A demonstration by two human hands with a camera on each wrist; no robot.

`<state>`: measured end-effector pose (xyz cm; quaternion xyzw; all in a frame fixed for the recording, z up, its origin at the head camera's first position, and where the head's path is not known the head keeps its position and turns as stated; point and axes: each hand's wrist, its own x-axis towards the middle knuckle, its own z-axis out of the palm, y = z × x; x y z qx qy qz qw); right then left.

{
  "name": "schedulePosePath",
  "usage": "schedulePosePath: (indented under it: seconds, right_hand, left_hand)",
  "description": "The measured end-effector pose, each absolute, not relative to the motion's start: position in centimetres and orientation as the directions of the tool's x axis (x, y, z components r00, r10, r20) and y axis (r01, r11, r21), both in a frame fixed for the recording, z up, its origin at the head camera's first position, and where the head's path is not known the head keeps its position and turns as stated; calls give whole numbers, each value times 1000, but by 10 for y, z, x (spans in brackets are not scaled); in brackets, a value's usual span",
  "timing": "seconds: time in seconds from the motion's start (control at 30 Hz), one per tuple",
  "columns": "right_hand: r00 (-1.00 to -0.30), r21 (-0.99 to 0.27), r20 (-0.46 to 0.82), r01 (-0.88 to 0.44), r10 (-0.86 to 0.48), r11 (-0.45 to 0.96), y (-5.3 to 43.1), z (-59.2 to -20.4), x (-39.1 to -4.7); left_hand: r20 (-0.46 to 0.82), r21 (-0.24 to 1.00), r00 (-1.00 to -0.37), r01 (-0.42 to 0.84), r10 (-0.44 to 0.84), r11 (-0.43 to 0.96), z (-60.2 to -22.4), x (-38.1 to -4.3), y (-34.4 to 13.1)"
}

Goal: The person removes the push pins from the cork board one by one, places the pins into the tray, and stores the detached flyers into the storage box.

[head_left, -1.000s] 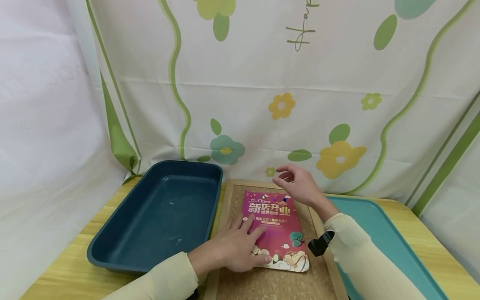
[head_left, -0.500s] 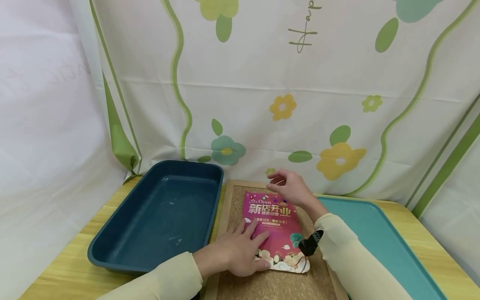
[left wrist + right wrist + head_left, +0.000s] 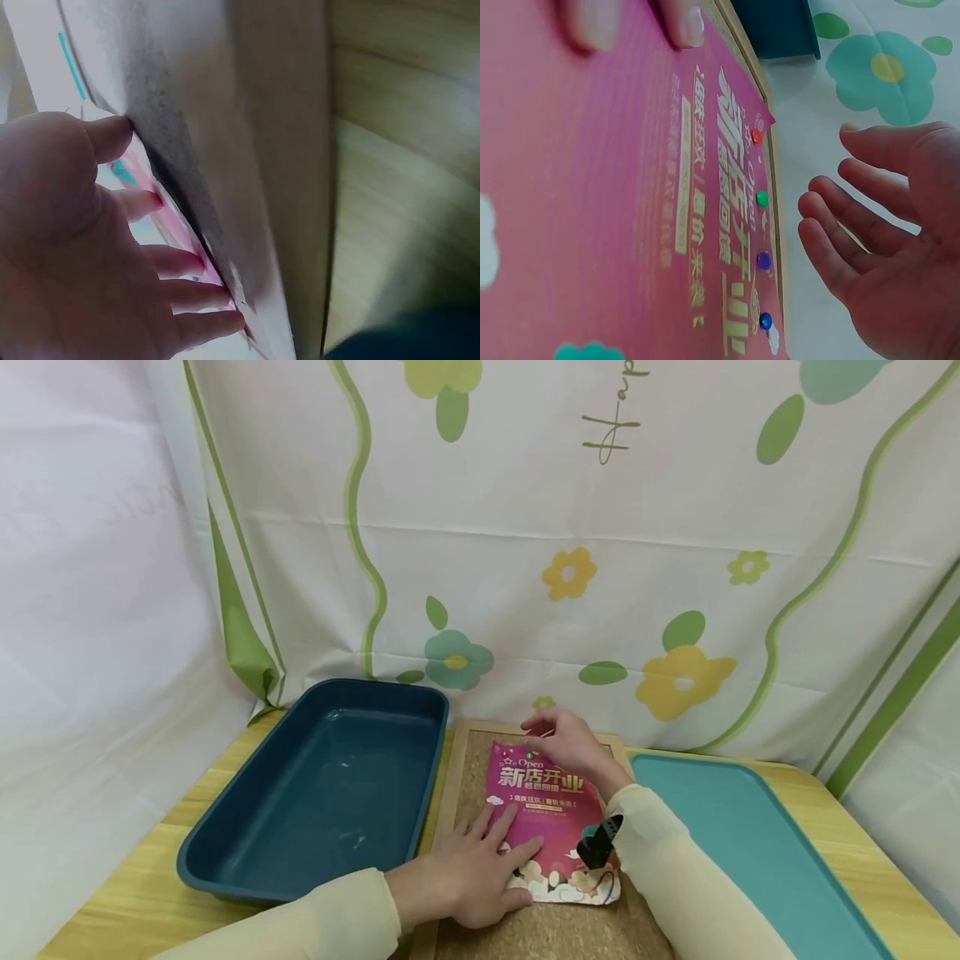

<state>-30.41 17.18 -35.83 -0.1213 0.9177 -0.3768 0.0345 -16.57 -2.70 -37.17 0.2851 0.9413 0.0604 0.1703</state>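
A pink poster [image 3: 555,827] with gold lettering lies on a wood-framed cork board [image 3: 555,935]. My left hand [image 3: 476,872] rests on its lower left part, fingers spread; the left wrist view shows this hand's palm side. Over the poster's top edge hovers my right hand [image 3: 566,747], fingers loosely bent and holding nothing. In the right wrist view, a red push pin [image 3: 757,136], a green push pin [image 3: 762,198], a purple push pin [image 3: 763,260] and a blue push pin [image 3: 766,321] line that top edge, apart from the fingers.
To the left stands a deep dark-blue tub [image 3: 300,810]. A flat teal tray [image 3: 742,835] lies on the right, partly under my right sleeve. Both rest on a wood-grain table [image 3: 127,893], with a flower-printed cloth [image 3: 510,593] hanging behind.
My right hand has moved left and slightly down along the poster's top edge. The left hand has slid slightly downward on the poster, its fingers still spread.
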Motion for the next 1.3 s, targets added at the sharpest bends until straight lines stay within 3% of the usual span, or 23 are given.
schedulePosePath:
  seconds: [0.33,0.77,1.3]
  right_hand:
    - [-955,-685,-9,-209,-296,697,154,-361,-311]
    - [-969,-641,-59,-149,-242,753,138,-380,-322]
    - [-980,-679,-78,-82,-182,729,140,-386,-323]
  left_hand:
    - [-311,214,-760,530,571,821,-373,-165,-36]
    - [-327,266,-749,512,576,817,-372,-164,-39]
    - [-343,260,-754,496,560,828,-370,-163,-36]
